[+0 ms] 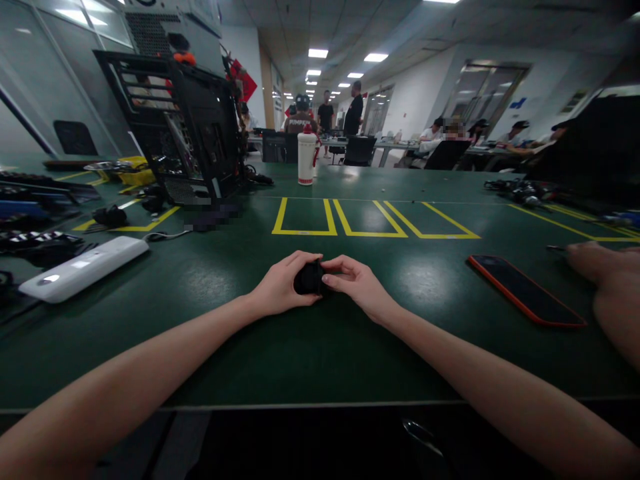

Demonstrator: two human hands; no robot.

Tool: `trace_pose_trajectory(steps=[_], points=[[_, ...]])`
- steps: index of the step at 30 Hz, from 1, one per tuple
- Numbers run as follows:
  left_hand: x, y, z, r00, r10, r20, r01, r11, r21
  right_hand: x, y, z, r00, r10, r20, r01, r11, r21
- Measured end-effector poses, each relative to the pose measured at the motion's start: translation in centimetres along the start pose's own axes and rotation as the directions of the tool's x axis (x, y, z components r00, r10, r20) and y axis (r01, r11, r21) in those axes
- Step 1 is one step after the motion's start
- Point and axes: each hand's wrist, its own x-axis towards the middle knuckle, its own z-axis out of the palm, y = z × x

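Note:
Near the middle of the green table (320, 360), a small round black object (309, 279) is held low over the surface or resting on it; I cannot tell which. My left hand (280, 283) curves around its left side, thumb and fingers closed on it. From the right, my right hand (357, 283) pinches its edge between thumb and fingertips. The object's exact kind does not show, since it is dark and partly covered by my fingers.
A white power strip (87, 267) lies at left, with an open black computer case (185, 127) behind. Yellow tape outlines (370, 233) and a white cup (307, 159) are ahead. An orange-edged phone (525, 288) lies at right, near another person's hand (595, 261).

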Motion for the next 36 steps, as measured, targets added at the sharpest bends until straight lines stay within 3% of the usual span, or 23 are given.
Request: trace_pose_trajectory(steps=[7,36], points=[[-0.01,0.07,-0.06,1.0,-0.008,0.008,0.008,1.0,-0.007,0.13,-0.01,-0.09,0.999,0.047,0.009,-0.047,0.999,-0.026],[0.0,-0.01,0.07,1.0,0.0,-0.005,0.0,1.0,0.002,0.05,0.05,-0.02,1.0,-0.021,0.019,0.021,1.0,-0.013]])
